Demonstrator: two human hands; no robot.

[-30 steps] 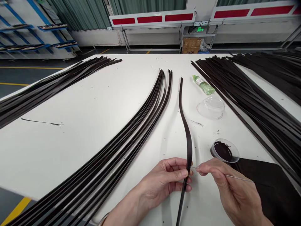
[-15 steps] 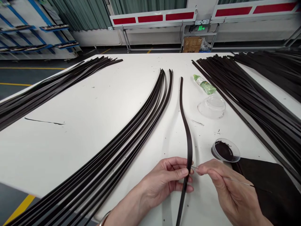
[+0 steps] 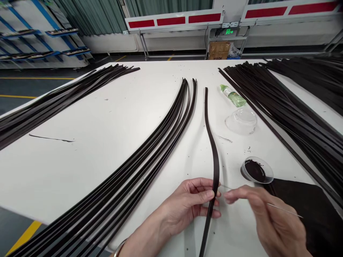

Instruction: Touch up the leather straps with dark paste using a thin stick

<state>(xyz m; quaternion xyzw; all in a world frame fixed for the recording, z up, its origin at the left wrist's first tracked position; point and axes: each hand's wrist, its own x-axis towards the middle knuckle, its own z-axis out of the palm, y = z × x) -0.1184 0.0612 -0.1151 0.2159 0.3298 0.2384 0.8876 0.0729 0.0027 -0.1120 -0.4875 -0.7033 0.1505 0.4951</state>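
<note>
My left hand (image 3: 194, 200) pinches a long dark brown strap (image 3: 215, 162) between thumb and fingers, its edge turned to the right. The strap's far part rests on the table and its near end runs out of view at the bottom. Just right of it, my right hand (image 3: 270, 217) is closed on a thin metal rod (image 3: 285, 210), whose fine tip points at the strap's right edge. Some blur covers the right hand. Beyond that hand stands a small clear cup (image 3: 261, 170) of dark brown liquid, beside a dark cloth-like sheet (image 3: 305, 203).
Several dark straps (image 3: 150, 153) lie curved left of my hands. More bundles lie at the far left (image 3: 66, 85) and right (image 3: 284, 100) of the white table (image 3: 120, 107). A green bottle (image 3: 233, 95) and a clear plastic lid (image 3: 241, 121) sit beyond the cup.
My right hand has shifted slightly right and down with the metal rod, showing more of its tip end by the strap. My left hand and the strap stay almost still.
</note>
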